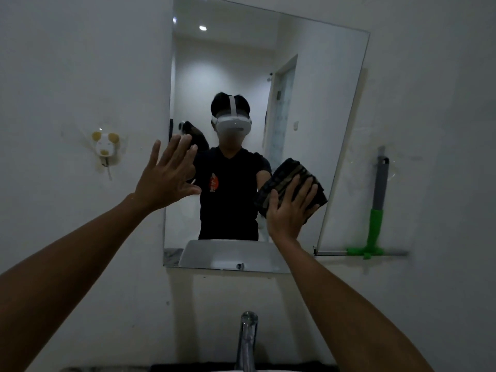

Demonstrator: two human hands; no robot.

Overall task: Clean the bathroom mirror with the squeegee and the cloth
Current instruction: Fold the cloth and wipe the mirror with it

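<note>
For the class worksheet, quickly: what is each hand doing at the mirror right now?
Left hand: open, fingers spread, holding nothing.
Right hand: open, pressing the cloth against the mirror.

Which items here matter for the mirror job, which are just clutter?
Job:
mirror
cloth, pressed to the glass by the right hand
squeegee, hanging on the wall right of the mirror
left hand, open at the mirror's left edge

Clutter:
animal-shaped wall hook
faucet

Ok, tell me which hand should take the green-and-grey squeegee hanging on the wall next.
Probably the left hand: it is open, fingers spread at the mirror's left edge. The right hand presses the dark folded cloth on the glass, though it is nearer the green-and-grey squeegee.
</note>
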